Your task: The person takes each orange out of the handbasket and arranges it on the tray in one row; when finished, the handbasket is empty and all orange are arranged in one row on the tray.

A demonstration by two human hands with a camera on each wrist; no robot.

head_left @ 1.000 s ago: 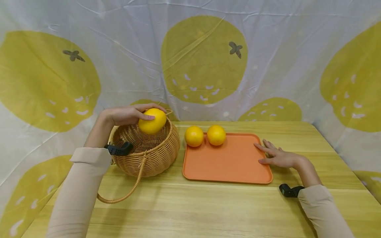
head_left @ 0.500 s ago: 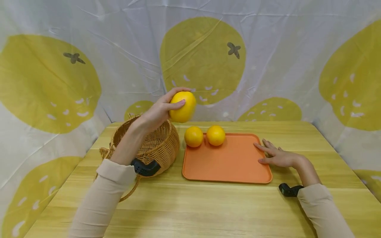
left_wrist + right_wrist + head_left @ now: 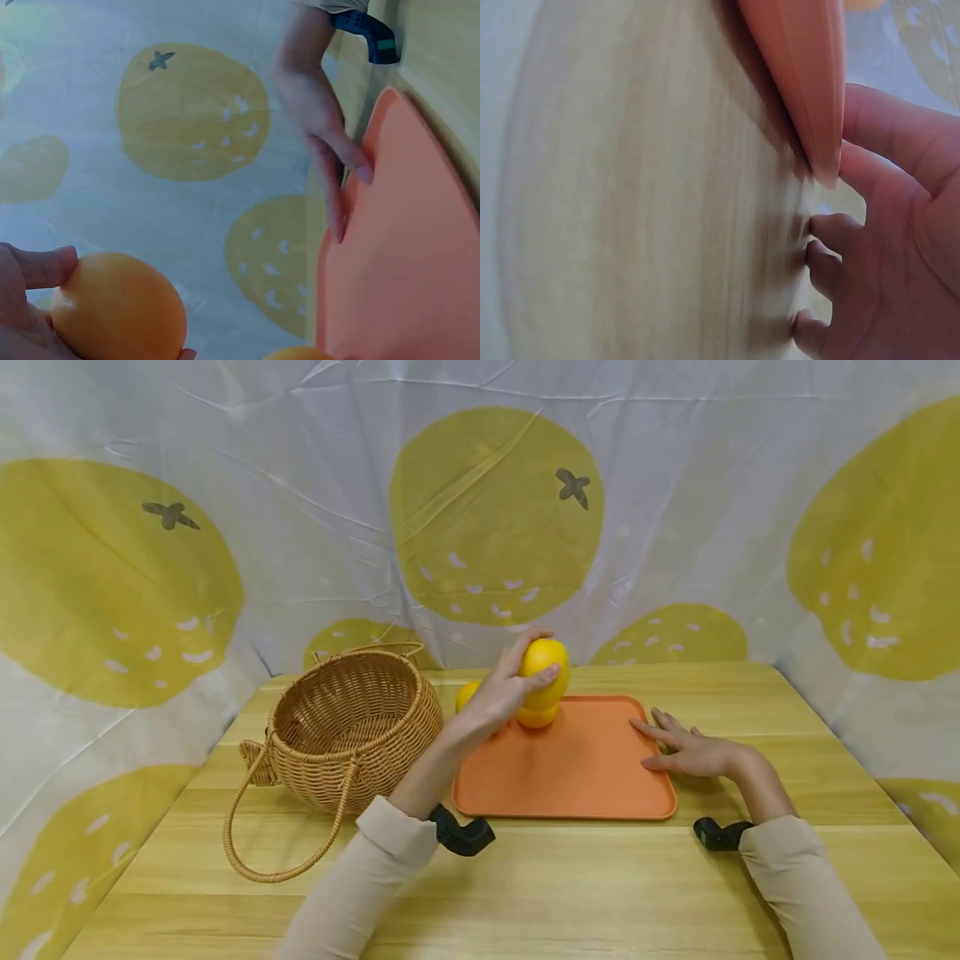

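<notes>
My left hand [image 3: 504,692] holds an orange [image 3: 550,670] above the back left part of the orange tray [image 3: 577,777]; the thumb lies along its near side. In the left wrist view the same orange [image 3: 120,307] sits between thumb and fingers. Below it, a second orange [image 3: 537,717] on the tray is partly covered by the held one. A third orange [image 3: 467,694] at the tray's back left corner is mostly hidden behind my left hand. My right hand [image 3: 697,753] rests at the tray's right edge, fingers spread, with thumb and index finger touching the rim.
A round wicker basket [image 3: 420,739] stands left of the tray, its inside visible, with one handle [image 3: 281,877] hanging down onto the wooden table [image 3: 585,885]. Behind the table hangs a white curtain [image 3: 315,552] printed with large yellow fruit.
My left hand has carried the orange from over the basket rightward, then down above the tray. The right hand stays at the tray's edge. The head view has shifted slightly.
</notes>
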